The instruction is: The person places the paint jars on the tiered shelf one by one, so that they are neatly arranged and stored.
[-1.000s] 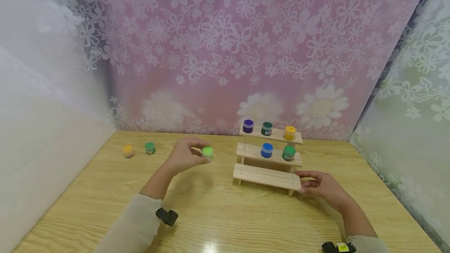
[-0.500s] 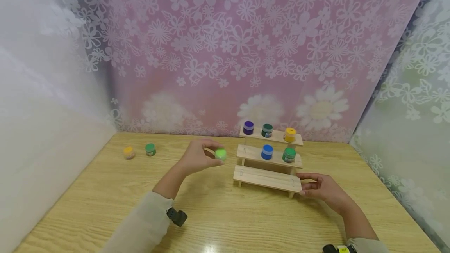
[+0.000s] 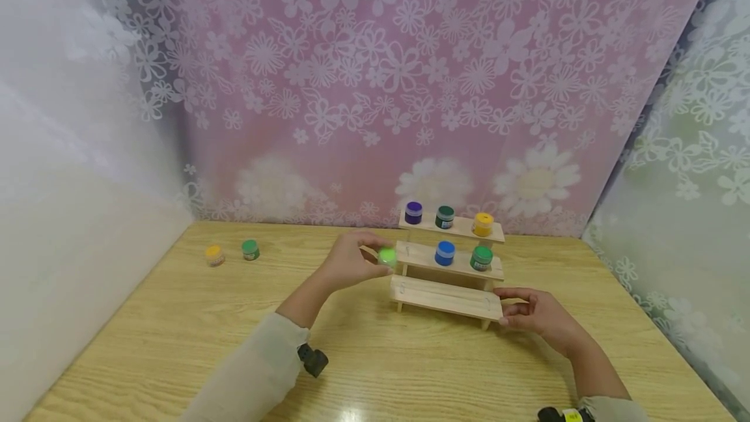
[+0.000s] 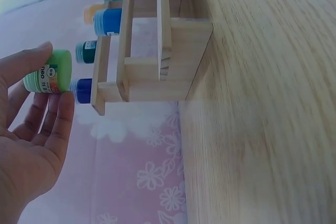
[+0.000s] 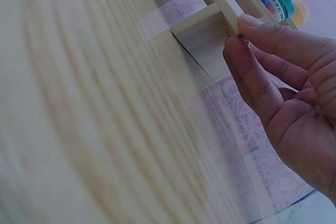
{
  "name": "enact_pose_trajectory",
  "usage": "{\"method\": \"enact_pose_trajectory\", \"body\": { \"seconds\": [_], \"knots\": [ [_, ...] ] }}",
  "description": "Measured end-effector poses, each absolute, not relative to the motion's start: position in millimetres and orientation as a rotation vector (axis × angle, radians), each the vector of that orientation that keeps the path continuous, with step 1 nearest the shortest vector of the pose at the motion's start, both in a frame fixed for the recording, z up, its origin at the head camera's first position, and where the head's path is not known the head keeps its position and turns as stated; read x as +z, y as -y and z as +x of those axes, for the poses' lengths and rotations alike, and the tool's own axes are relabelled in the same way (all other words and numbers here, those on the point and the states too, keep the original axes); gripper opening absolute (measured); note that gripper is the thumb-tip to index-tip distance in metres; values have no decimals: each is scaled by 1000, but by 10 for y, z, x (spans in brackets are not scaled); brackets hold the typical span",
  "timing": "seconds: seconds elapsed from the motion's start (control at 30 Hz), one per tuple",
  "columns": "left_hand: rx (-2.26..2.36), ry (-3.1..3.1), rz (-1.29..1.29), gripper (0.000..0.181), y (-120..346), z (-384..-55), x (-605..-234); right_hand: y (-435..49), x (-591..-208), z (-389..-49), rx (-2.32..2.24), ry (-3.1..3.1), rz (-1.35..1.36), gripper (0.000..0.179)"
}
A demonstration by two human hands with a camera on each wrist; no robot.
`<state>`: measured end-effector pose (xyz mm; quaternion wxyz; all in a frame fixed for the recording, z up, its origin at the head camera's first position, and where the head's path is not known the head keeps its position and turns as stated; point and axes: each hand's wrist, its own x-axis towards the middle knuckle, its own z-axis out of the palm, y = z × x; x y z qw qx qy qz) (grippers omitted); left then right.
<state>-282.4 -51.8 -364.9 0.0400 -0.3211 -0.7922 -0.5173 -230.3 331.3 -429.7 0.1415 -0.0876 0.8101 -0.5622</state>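
My left hand (image 3: 355, 262) pinches a light green paint jar (image 4: 50, 72) between thumb and fingers, held up by the left end of the three-tier wooden stand (image 3: 445, 298). With thumb and fingertips my right hand (image 3: 541, 319) grips the right end of the stand's lowest shelf, as the right wrist view shows. The middle shelf bears a blue jar (image 3: 444, 253) and a green jar (image 3: 481, 257). On the top shelf are a purple jar (image 3: 413, 212), a dark green jar (image 3: 444, 217) and a yellow jar (image 3: 483, 224).
An orange-lidded jar (image 3: 214, 255) and another green jar (image 3: 250, 249) stand at the back left of the wooden table (image 3: 375, 370). A pink flowered curtain (image 3: 375, 83) hangs behind it, with pale sheets on both sides.
My left hand has moved to the right with the light green jar, up to the stand's left end. My right hand has stayed on the lowest shelf.
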Motion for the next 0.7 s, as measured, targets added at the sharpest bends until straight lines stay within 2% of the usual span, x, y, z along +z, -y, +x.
{"method": "enact_pose_trajectory", "body": {
  "seconds": [0.7],
  "knots": [
    [-1529,2500,-917,39,134,-3005,-3672,-3324,-4324,-2316,-1636,-2338,-270,65]
  ]
}}
